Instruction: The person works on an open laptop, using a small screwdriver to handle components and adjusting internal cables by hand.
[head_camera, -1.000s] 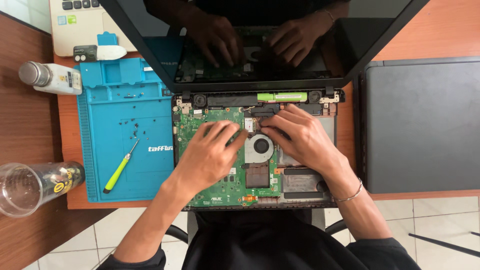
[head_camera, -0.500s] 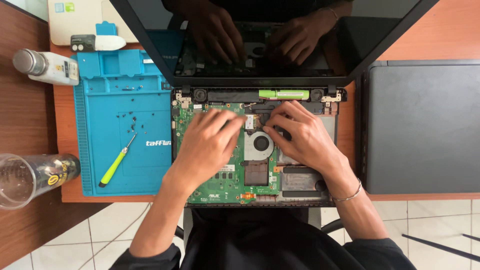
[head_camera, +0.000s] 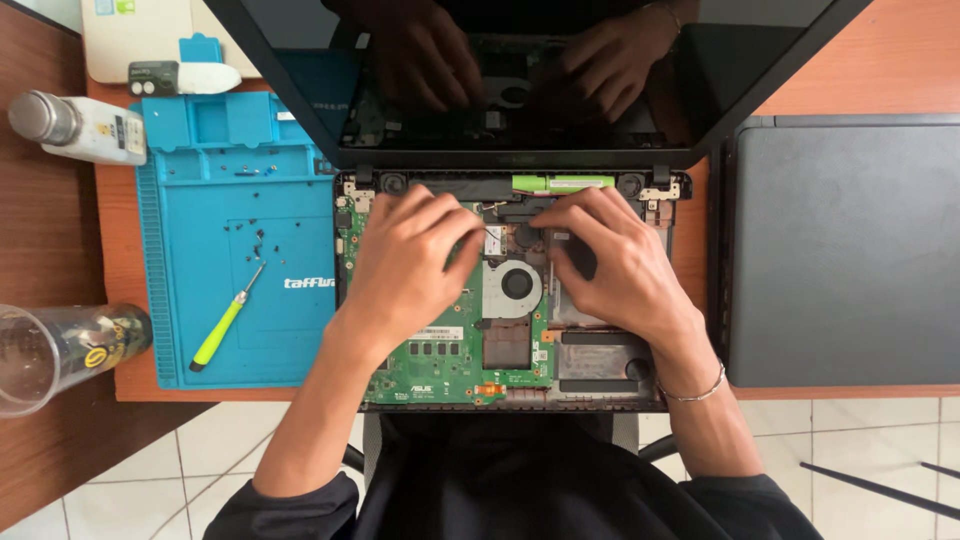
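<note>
An opened laptop (head_camera: 640, 385) lies before me with its green circuit board (head_camera: 440, 355) and round cooling fan (head_camera: 515, 285) bared. Its dark screen (head_camera: 760, 60) leans back and mirrors my hands. My left hand (head_camera: 405, 260) rests palm down on the board's upper left, fingers curled toward a small part near the hinge. On the other side of the fan my right hand (head_camera: 610, 260) presses its fingertips on the area above the fan. What the fingertips pinch is hidden.
A blue work mat (head_camera: 230, 200) at the left carries a yellow-green screwdriver (head_camera: 225, 322) and several tiny screws (head_camera: 258, 240). Further left stand a white bottle (head_camera: 80, 127) and a clear glass (head_camera: 55, 350). A dark grey laptop cover (head_camera: 845, 250) lies at the right.
Both hands have crept slightly upward on the board toward the hinge. The view has shifted a little, otherwise things lie as before.
</note>
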